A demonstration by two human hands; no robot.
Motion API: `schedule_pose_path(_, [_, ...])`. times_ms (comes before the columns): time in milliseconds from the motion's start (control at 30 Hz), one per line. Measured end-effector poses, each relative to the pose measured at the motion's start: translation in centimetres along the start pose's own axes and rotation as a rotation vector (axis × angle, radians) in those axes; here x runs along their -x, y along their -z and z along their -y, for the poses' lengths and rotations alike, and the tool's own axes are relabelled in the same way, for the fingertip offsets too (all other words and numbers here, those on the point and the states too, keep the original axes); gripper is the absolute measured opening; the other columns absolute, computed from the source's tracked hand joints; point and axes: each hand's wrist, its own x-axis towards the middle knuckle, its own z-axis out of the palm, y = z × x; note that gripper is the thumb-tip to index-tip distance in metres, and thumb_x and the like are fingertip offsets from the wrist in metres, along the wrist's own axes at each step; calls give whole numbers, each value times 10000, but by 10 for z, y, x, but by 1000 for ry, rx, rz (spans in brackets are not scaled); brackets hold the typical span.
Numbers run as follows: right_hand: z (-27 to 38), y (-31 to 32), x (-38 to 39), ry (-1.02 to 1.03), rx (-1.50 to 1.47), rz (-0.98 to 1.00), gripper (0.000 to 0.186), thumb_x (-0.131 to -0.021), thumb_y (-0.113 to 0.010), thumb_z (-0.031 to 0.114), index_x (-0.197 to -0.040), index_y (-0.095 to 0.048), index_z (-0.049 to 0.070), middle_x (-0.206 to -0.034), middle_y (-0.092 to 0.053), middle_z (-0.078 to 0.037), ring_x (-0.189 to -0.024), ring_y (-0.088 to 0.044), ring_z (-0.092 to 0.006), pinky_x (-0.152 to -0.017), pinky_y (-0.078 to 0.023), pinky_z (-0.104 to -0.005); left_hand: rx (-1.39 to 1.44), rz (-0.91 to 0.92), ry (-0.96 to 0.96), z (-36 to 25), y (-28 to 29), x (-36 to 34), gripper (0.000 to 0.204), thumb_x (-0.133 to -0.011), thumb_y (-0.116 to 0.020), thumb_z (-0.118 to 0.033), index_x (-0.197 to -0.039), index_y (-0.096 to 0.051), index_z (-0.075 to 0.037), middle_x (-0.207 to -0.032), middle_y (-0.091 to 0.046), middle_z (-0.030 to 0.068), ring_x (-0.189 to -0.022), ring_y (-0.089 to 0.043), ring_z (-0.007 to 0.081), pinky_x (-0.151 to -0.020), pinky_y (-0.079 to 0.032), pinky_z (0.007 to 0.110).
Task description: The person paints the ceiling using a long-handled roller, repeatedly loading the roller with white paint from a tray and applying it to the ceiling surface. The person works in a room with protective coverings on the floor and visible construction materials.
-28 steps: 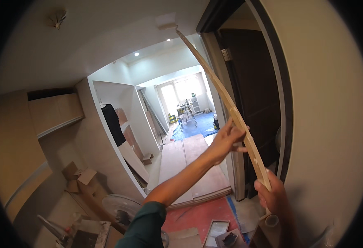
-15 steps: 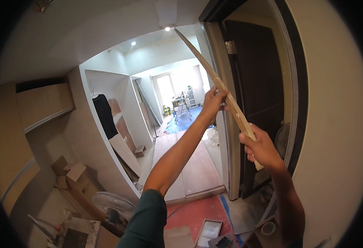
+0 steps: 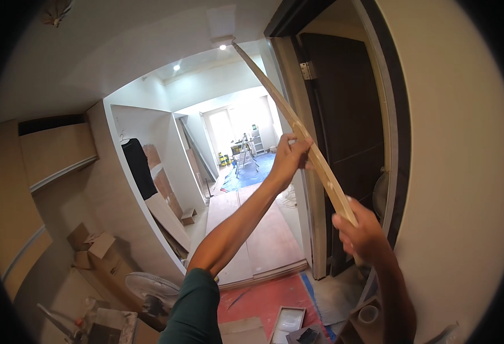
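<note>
A long wooden pole [image 3: 272,94] slants up and away from me toward the ceiling. Around its middle, my left hand [image 3: 292,157] is closed, the arm stretched forward. My right hand [image 3: 362,232] grips the pole lower down, closer to me; the fingers wrap over it and hide part of the lower end. At the far tip, a small pale piece [image 3: 222,41] lies against the ceiling, perhaps a roller, too small to be certain. A paler strip [image 3: 223,23] of ceiling shows beside that tip.
A dark door [image 3: 343,126] stands to the right in its frame. Pale boards [image 3: 263,241] cover the passage floor, with red sheeting [image 3: 252,301] nearer. At lower left are a fan [image 3: 148,286] and cardboard boxes [image 3: 105,258]. A stepladder [image 3: 246,157] stands beyond on a blue sheet.
My view has shifted slightly to the right and up. My right hand is lower in the view than before. Both hands keep their grip, and the pole's tip remains near the ceiling.
</note>
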Motion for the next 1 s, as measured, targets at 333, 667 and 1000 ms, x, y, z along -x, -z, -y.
schedule_pose_path(333, [-15,28,178,-28,0,-199,438,-928,-655,201,-1311,-522,37,-711,-555,10,-519,-495,-62,-451,-414,-227,112,416,24,-47,-93,114,381,-984,-631,-161,-1120,-299,-32,-992,-679,199,-872,-705,204,-659,-629,328])
schedule_pose_path(667, [-47,49,283,-133,387,-253,307,-875,-614,228,-1106,-616,24,-792,-592,-79,-636,-549,-177,-570,-468,-359,208,624,248,-61,-138,195,435,-990,-592,-63,-1240,-236,-88,-1232,-603,197,-1070,-640,167,-813,-585,321])
schedule_pose_path(1000, [-16,35,225,-92,227,-156,307,-911,-643,225,-1156,-615,43,-820,-616,-69,-652,-557,-165,-591,-486,-347,102,462,143,-71,-106,164,484,-985,-622,-142,-1301,-272,-32,-1168,-658,164,-1022,-668,189,-682,-619,307])
